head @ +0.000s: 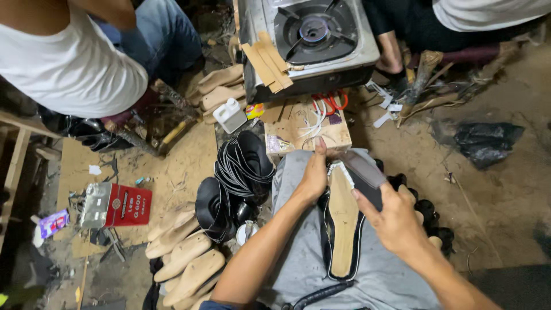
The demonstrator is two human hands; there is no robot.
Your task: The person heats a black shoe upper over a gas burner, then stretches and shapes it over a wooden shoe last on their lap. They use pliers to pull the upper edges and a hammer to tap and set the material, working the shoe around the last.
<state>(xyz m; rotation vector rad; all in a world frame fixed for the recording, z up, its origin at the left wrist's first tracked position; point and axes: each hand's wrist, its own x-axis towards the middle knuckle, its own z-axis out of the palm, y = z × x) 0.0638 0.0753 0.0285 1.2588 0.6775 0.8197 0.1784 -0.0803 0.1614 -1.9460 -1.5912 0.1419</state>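
The largest thing in the middle of the frame is the grey cloth (321, 270) spread over the person's lap, low and centre. On it lies the shoe upper on its last (343, 221), sole side up, its pale insole board showing inside a black rim with a white edge, toe toward the top of the frame. The step in hand looks like pulling the upper's edge over the board at the toe. The left hand (313, 175) presses there, its grip closed on the rim. The right hand (396, 221), at centre right, has its grip wrapped on a dark flat tool (363, 172) whose end lies over the toe. The next move, as I judge it, calls for a steady hold at the toe while the tool works along the rim without slipping off the board.

Around: a gas stove (313, 40) at upper centre, with a cardboard box (307, 129) just below it, close ahead of the toe and crowding the hands. Black shoe uppers (238, 178) are piled left of the lap, wooden lasts (183, 252) at lower left, a red tin (129, 205) further left. Another person in a white shirt (69, 63) sits at upper left.
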